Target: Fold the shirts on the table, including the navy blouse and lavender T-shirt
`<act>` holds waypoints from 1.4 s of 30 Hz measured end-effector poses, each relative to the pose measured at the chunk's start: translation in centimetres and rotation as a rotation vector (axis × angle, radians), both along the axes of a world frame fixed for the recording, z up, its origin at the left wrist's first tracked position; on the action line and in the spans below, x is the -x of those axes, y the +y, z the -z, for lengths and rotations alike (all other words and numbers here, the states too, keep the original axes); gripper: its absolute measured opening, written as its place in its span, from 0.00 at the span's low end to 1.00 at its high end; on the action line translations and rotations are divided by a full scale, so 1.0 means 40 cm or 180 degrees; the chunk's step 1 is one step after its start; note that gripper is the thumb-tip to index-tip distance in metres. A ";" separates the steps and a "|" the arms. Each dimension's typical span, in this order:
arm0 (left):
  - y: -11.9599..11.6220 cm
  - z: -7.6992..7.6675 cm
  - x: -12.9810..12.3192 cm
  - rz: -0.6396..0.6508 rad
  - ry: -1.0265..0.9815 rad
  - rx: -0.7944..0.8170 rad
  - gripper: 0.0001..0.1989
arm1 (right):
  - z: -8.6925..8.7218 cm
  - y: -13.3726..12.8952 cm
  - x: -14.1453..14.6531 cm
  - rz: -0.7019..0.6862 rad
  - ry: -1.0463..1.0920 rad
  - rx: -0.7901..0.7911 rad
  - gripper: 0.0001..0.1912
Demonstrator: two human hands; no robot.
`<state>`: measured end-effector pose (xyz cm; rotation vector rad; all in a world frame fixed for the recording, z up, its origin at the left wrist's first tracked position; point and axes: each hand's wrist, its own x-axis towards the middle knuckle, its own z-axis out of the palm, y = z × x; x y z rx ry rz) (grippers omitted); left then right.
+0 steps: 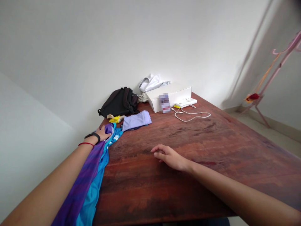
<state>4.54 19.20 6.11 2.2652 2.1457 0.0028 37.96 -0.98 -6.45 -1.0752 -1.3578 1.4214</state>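
Along the left edge of the table lies a long purple cloth [88, 169] with a bright blue cloth [94, 191] beside and partly under it; whether they are one garment I cannot tell. My left hand [102, 133], with a black wristband and a red string at the wrist, is closed on the far end of the purple cloth, where the fabric bunches up. My right hand [168, 157] is over the middle of the table, its fingers loosely bent and apart, holding nothing. A folded lavender cloth [137, 120] rests just beyond the blue cloth, on something dark.
At the back stand a black backpack [118, 102], a yellow packet [115, 119] and a white box [169, 94] with white cloth [152, 82] behind. A white device [185, 103] with a cable [192, 120] lies on the wooden table [188, 138]. A pink stand [282, 61] is at right.
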 end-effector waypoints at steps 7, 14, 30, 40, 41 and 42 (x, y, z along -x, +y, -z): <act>-0.011 0.088 -0.205 0.0767 0.0304 0.0213 0.54 | -0.009 0.021 -0.006 0.0382 0.0502 0.0205 0.23; 0.002 0.313 -0.326 0.0826 -0.0347 -0.0694 0.32 | -0.010 0.035 -0.024 0.0783 0.0358 -0.0391 0.24; 0.049 0.357 -0.288 0.0541 -0.1327 -0.1593 0.16 | 0.024 0.050 -0.025 0.0845 -0.0228 -0.0605 0.18; 0.031 0.362 -0.290 0.0668 -0.1426 -0.1666 0.19 | 0.021 0.091 -0.089 0.1538 0.1010 -0.0192 0.28; 0.031 0.362 -0.291 0.0657 -0.1436 -0.1668 0.18 | 0.020 0.100 -0.103 0.1604 0.1101 -0.0146 0.29; 0.032 0.362 -0.292 0.0633 -0.1448 -0.1667 0.16 | 0.019 0.109 -0.117 0.1649 0.1155 -0.0104 0.29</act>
